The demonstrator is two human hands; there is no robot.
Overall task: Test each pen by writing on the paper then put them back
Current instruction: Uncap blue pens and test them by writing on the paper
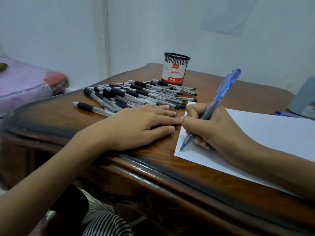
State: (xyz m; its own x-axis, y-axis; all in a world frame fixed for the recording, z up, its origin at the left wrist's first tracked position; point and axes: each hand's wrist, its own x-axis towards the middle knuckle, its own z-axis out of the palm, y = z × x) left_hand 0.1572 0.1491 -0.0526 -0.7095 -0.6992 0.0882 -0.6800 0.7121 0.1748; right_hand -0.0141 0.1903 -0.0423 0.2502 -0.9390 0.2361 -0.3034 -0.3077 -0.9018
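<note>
My right hand point(213, 132) grips a blue pen point(221, 96), and the pen's tip touches the near left corner of the white paper point(272, 132). My left hand point(136, 125) lies flat on the wooden table point(153, 167), fingers straight, just left of the paper. Behind it is a pile of several clear pens with black grips point(136, 94). A black mesh pen holder point(175, 68) labelled "Ball Pens" stands upright behind the pile.
A grey-blue box point(303, 99) sits at the table's right edge, with another blue pen point(286, 114) lying beside it. A purple mattress point(25, 82) is to the left of the table. White walls stand behind.
</note>
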